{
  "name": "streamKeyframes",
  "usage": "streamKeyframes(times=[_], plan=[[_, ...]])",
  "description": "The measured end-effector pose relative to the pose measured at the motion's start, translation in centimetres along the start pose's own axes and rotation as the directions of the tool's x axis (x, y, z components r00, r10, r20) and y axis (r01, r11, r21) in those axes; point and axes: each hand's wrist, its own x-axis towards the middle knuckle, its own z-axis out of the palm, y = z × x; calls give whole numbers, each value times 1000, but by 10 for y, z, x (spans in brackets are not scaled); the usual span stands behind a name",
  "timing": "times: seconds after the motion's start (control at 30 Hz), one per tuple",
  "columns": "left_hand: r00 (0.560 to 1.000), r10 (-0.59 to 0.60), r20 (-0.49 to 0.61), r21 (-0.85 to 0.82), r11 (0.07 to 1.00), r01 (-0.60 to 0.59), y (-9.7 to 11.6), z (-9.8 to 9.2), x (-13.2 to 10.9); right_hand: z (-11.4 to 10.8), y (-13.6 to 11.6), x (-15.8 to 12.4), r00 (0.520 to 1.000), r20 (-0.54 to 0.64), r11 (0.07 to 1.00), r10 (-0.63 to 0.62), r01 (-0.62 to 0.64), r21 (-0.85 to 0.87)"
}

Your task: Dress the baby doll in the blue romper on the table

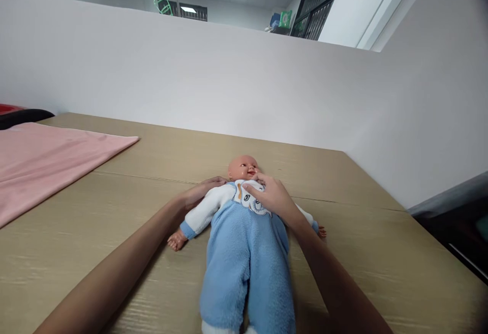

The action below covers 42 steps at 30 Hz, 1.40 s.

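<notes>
A baby doll (247, 252) lies on its back on the tan tabletop (152, 273), its head away from me. It wears a fuzzy blue and white suit with an animal face on the chest. At the doll's shoulder by the neck, my left hand (206, 189) lies with fingers stretched out, their tips partly hidden. Across the upper chest rests my right hand (272, 195), thumb on the white bib and fingers near the chin. Thumb and fingers there are apart. Both doll arms spread outward; my right forearm partly covers one.
A pink cloth (57, 156) is spread on the left of the table. Behind it sits a black and red object (25, 115), cut off by the frame. A low white wall (190, 69) borders the far side. Something dark (453, 227) stands beyond the right edge.
</notes>
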Motion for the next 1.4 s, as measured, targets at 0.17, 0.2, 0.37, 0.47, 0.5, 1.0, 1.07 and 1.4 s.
streamKeyframes(times=[0.17,0.2,0.37,0.47,0.5,1.0,1.07,1.4], plan=[[994,10,111,282,958,-41,24,-20,-19,5,5,3,1000,19,999,-20,20,-27],[989,-4,149,365,930,-51,28,-25,-23,4,4,3,1000,17,999,-17,18,-42],[972,-80,221,589,806,-68,37,-46,-32,-10,4,0,1000,-20,994,17,-19,-110],[972,-68,227,604,793,-85,36,-46,-31,-14,7,0,999,-25,993,35,-37,-115],[972,-78,223,616,784,-79,36,-45,-30,-13,9,0,999,-10,992,40,-41,-122],[951,252,180,912,320,-257,65,15,-41,-34,117,-99,951,-230,957,-209,150,-250],[903,345,256,863,339,-375,63,53,-34,-41,136,-118,954,-233,958,-188,127,-255],[838,250,485,849,95,-520,20,143,43,-60,164,-143,991,-114,985,75,-56,166]])
